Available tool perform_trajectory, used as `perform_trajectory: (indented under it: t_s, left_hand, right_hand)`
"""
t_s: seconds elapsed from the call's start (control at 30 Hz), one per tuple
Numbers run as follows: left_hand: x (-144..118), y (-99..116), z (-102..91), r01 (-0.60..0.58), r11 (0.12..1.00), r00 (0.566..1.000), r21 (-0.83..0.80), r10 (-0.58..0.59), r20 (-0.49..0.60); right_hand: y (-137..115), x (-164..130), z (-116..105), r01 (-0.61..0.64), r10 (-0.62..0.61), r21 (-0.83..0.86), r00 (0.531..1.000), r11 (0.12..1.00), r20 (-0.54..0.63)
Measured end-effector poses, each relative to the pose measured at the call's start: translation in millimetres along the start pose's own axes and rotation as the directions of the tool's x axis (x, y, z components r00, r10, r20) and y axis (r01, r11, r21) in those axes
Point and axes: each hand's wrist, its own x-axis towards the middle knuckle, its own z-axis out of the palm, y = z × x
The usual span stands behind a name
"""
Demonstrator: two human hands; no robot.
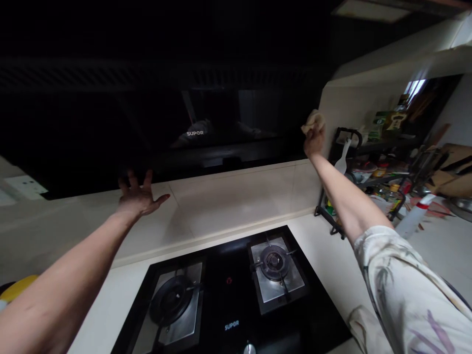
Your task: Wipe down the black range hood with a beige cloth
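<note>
Beige cloth: a crumpled rag sits bunched at the top of the right hand, level with the right end of the black range hood and against the pale wall panel beside it.
Right arm: stretched far forward and upward, nearly straight, the forearm bare and a floral sleeve covering the upper arm.
Right grip: fingers curled shut around the rag, which pokes out above the knuckles.
Left arm: extended forward and slightly up, bare, crossing from the lower left corner of the view.
Left hand: palm facing away, fingers spread wide and pointing up, resting at the lower edge of the hood where it meets the tiled backsplash; whether the palm presses the tile cannot be told.
Left grip: splayed, holding nothing.
Below the arms: a black glass gas hob with two burners set into the white surface, well under both hands.
Right side: a dark wire rack crowded with bowls and jars, and a white spray bottle with a red collar just past the right elbow.
</note>
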Motion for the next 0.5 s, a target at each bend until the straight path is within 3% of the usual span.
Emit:
perform_trajectory:
  t_s: [0.13, 0.23, 0.3, 0.37, 0.43, 0.47, 0.5]
  left_hand:
    - [0.1, 0.2, 2.3, -0.011, 1.000, 1.000, -0.007, 0.010, -0.011]
    - [1.1, -0.4, 5.1, -0.020, 1.000, 0.999, -0.015, 0.020, -0.038]
    - [1.4, -1.2, 5.9, -0.017, 1.000, 0.999, -0.007, 0.017, -0.045]
    - [1.3, -2.2, 5.2, -0.015, 1.000, 0.999, 0.002, 0.015, -0.030]
    - [0.9, -2.9, 3.2, -0.017, 1.000, 1.000, 0.012, 0.018, -0.008]
    - [0.6, -3.0, 2.0, -0.019, 1.000, 1.000, 0.020, 0.019, -0.001]
    - [0.2, -2.9, 0.6, -0.016, 0.999, 1.000, 0.029, 0.016, 0.003]
  right_hand:
    - [-71.1, -42.3, 36.8, 0.052, -0.051, 0.032, 0.998, 0.998, -0.031]
    - [-131.6, -93.6, 47.4, 0.272, -0.273, 0.056, 0.961, 0.961, 0.029]
    - [-168.7, -124.5, 47.4, 0.472, -0.478, 0.073, 0.866, 0.878, 0.149]
    - [-199.3, -144.1, 45.6, 0.681, -0.693, 0.143, 0.682, 0.718, 0.235]
    - [-219.6, -147.7, 42.5, 0.803, -0.821, 0.199, 0.514, 0.562, 0.249]
    - [-224.7, -143.1, 40.0, 0.826, -0.843, 0.201, 0.479, 0.527, 0.244]
    - [-226.1, -134.7, 36.5, 0.829, -0.841, 0.182, 0.485, 0.530, 0.239]
